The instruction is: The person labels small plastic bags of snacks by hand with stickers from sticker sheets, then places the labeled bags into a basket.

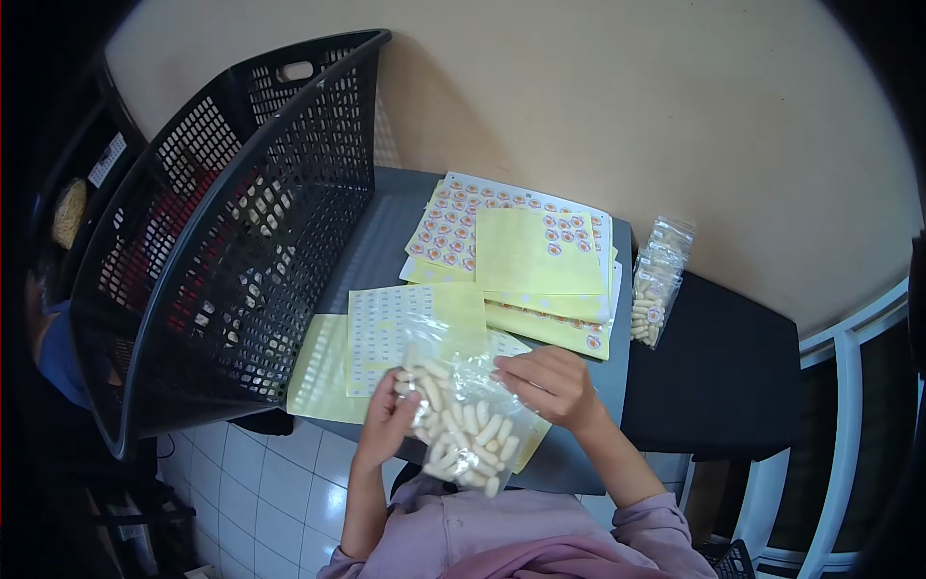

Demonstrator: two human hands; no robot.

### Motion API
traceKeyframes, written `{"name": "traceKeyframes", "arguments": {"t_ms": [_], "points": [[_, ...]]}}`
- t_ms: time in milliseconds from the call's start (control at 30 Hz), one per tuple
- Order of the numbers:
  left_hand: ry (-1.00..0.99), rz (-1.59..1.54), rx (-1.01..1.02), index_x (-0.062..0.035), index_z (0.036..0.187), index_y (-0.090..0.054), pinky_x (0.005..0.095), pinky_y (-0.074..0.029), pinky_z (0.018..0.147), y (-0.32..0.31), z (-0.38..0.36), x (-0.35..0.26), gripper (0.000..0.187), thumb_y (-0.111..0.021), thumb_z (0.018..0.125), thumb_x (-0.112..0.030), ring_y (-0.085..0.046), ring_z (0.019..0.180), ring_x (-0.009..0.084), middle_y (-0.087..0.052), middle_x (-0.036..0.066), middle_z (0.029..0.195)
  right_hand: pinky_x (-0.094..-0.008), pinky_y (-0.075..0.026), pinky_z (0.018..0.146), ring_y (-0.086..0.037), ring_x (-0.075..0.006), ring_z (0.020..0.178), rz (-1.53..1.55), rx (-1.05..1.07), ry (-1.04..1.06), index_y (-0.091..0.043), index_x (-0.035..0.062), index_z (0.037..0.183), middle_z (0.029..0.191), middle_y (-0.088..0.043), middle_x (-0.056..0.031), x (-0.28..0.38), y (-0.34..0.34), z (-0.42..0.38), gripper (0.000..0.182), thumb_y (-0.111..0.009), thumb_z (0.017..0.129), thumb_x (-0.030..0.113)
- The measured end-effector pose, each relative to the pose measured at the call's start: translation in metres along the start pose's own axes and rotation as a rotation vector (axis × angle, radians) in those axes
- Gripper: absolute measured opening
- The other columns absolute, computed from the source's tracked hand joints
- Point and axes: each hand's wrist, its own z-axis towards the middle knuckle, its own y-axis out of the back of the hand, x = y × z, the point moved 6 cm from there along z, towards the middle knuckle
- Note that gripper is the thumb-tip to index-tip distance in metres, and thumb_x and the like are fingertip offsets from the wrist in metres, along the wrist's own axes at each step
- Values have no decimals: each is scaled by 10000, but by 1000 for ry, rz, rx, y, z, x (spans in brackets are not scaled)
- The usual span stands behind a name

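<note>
In front of my chest are clear plastic bags of pale, finger-shaped snack pieces (477, 439); two bags seem to overlap, though I cannot fully tell them apart. My left hand (389, 425) is closed on the left side of the snack bag, thumb on its front. With pinched fingers, my right hand (552, 384) grips the upper right edge of the clear plastic. Below the bags' tops lie sheets of small printed labels (371, 333) on the grey table (338, 265).
A large black mesh basket (241, 193) stands tilted at the left. Yellow and white sticker sheets (540, 251) are stacked at the table's back. Filled snack bags (656, 280) lie on a black surface (723, 367) at right, near the wall.
</note>
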Motion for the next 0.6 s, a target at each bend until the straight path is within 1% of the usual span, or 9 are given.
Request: {"name": "traceKeyframes", "arguments": {"t_ms": [33, 133, 233, 367, 433, 467, 500, 567, 600], "points": [[26, 36, -62, -1, 1161, -368, 174, -389, 676, 13, 0, 5, 317, -429, 865, -97, -466, 811, 49, -511, 31, 954, -259, -451, 496, -593, -175, 611, -16, -45, -27, -597, 35, 657, 771, -617, -83, -3, 5, -3, 134, -692, 564, 44], [-149, 152, -275, 8, 1110, -412, 193, -411, 678, 51, 12, -16, 274, -441, 862, -104, -492, 807, 62, -531, 48, 936, -263, -456, 506, -593, -182, 621, -84, -111, -153, -587, 28, 652, 785, -616, -87, -18, 28, -16, 121, -682, 577, 27], [-126, 227, -292, 14, 1092, -426, 202, -418, 693, 84, 32, -15, 271, -455, 861, -124, -503, 827, 77, -534, 66, 948, -262, -472, 547, -596, -199, 639, -209, -256, -394, -577, 18, 649, 786, -610, -101, -37, 49, -37, 132, -684, 578, -17], [12, 254, -239, 15, 1082, -431, 201, -422, 711, 101, 52, 4, 277, -463, 864, -152, -505, 849, 90, -526, 74, 959, -253, -474, 569, -591, -197, 643, -282, -413, -527, -567, 9, 651, 750, -599, -108, -34, 66, -49, 157, -689, 577, -55], [-19, 266, -259, 14, 1073, -435, 202, -427, 719, 99, 56, 5, 279, -469, 866, -170, -508, 855, 96, -523, 72, 955, -238, -466, 566, -579, -173, 652, -193, -530, -676, -565, 4, 668, 736, -586, -110, -38, 67, -66, 157, -686, 597, -67], [-27, 243, -253, 13, 1066, -438, 203, -432, 720, 94, 57, 0, 280, -472, 868, -182, -513, 856, 102, -523, 69, 951, -246, -461, 627, -564, -157, 704, -47, -591, -767, -560, 7, 676, 767, -578, -107, -40, 61, -76, 163, -678, 601, -77], [-24, 242, -255, 13, 1066, -438, 203, -432, 720, 93, 60, 1, 280, -472, 868, -182, -513, 856, 102, -523, 69, 951, -246, -461, 627, -564, -157, 704, -46, -588, -768, -560, 7, 676, 767, -578, -107, -37, 53, -80, 163, -678, 601, -77], [-81, 237, -197, 13, 1054, -442, 200, -432, 714, 90, 66, -2, 272, -475, 868, -183, -515, 857, 96, -525, 68, 946, -260, -445, 692, -553, -156, 754, 354, -679, -935, -555, 7, 675, 799, -571, -104, -44, 30, -96, 168, -665, 604, -98], [-104, 246, -180, 14, 1048, -442, 197, -429, 713, 89, 68, -2, 267, -474, 869, -182, -515, 857, 89, -528, 66, 940, -269, -430, 732, -546, -156, 781, 460, -621, -976, -549, 11, 671, 812, -569, -99, -43, 17, -98, 175, -655, 610, -114]]}}
